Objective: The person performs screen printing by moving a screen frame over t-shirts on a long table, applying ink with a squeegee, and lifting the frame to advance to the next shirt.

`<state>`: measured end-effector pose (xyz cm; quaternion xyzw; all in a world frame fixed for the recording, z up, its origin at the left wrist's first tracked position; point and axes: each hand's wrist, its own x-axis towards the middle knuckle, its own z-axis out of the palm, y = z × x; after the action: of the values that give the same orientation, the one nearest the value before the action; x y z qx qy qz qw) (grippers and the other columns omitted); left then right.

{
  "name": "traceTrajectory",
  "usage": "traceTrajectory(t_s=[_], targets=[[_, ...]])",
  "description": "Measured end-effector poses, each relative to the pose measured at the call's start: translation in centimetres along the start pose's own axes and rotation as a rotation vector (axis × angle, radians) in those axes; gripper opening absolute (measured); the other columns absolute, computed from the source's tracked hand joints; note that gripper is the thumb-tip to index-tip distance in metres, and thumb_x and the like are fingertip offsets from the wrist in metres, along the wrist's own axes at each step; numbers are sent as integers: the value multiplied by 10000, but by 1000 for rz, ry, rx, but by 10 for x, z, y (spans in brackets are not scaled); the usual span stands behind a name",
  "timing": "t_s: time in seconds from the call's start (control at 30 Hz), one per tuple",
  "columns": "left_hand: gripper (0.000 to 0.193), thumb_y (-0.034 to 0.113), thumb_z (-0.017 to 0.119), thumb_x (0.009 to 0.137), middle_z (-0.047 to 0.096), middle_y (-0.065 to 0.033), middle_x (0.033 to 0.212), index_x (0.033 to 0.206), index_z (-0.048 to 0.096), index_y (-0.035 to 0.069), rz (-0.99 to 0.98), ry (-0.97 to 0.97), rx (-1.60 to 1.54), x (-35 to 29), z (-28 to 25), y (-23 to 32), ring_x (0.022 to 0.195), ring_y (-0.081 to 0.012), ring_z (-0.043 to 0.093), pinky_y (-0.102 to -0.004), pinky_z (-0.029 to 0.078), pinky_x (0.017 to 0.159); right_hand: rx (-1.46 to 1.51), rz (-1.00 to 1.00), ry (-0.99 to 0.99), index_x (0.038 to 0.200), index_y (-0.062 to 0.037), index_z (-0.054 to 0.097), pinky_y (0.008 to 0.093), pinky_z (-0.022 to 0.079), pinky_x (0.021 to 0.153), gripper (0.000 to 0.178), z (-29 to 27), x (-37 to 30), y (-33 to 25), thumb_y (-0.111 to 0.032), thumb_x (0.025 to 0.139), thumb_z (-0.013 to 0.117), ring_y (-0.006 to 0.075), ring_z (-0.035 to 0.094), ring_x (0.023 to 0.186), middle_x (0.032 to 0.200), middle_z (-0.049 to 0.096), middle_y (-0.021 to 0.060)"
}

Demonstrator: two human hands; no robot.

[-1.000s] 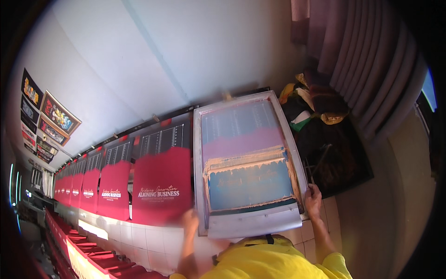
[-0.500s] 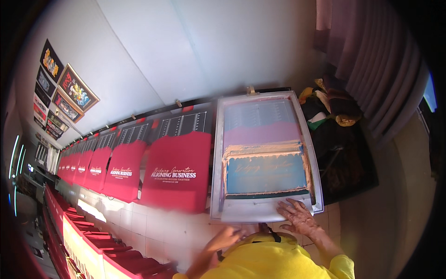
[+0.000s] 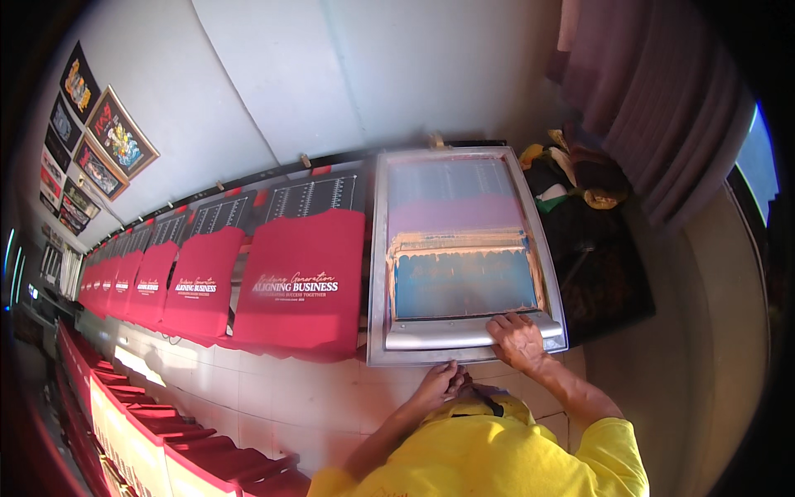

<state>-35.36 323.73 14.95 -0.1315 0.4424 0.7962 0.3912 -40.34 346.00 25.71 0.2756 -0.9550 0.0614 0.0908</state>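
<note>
A screen-printing frame (image 3: 548,240) lies right of the nearest shirt, with a blue stencil area (image 3: 464,282) bordered by tan, smeared ink. Across its near end rests a long pale squeegee (image 3: 439,334). My right hand (image 3: 520,341) has its fingers curled over the squeegee's right end, palm toward me. Below the frame's near edge is my left hand (image 3: 439,385), closed, its fingertips bunched close to that edge; whatever it may hold is hidden. A red shirt (image 3: 302,253) with white lettering lies on a dark printing board to the left.
Several more red shirts (image 3: 199,269) lie on boards in a row receding left. Cloths (image 3: 592,178) are heaped on a dark surface right of the frame. More red fabric (image 3: 190,439) hangs at lower left. A pale wall (image 3: 290,74) stands behind, with pictures at far left.
My right hand has gone from lying spread on the squeegee to curling around its end. My left hand has moved up and right toward the frame's near edge. The whole view has shifted slightly.
</note>
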Motion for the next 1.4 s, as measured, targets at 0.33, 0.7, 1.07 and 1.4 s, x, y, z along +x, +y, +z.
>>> traceTrajectory(t_s=[0.33,0.7,1.07,1.4], targets=[[307,314,373,1076,368,39,651,923,505,84,-95,40,-16,-14,16,18,540,-78,324,-220,264,483,-31,-34,216,880,-77,611,391,530,783,231,22,101,73,-89,673,713,272,634,899,908,648,68],[312,320,391,1072,369,41,655,909,515,86,-81,104,-23,-19,28,23,542,-82,314,-222,248,485,-68,-54,216,836,-87,596,382,518,751,151,58,142,105,-96,707,673,264,623,854,860,621,65],[345,342,396,1068,376,44,638,877,526,86,-118,94,4,-19,28,29,519,-76,298,-226,234,485,-62,-29,256,887,-82,606,394,524,760,290,46,146,119,-85,631,742,264,618,886,918,639,55],[338,333,401,1064,371,46,609,863,525,92,-83,56,57,-18,19,23,511,-89,315,-223,259,499,18,235,-197,881,-42,688,435,536,764,323,28,169,121,-243,647,785,343,668,846,864,698,144]])
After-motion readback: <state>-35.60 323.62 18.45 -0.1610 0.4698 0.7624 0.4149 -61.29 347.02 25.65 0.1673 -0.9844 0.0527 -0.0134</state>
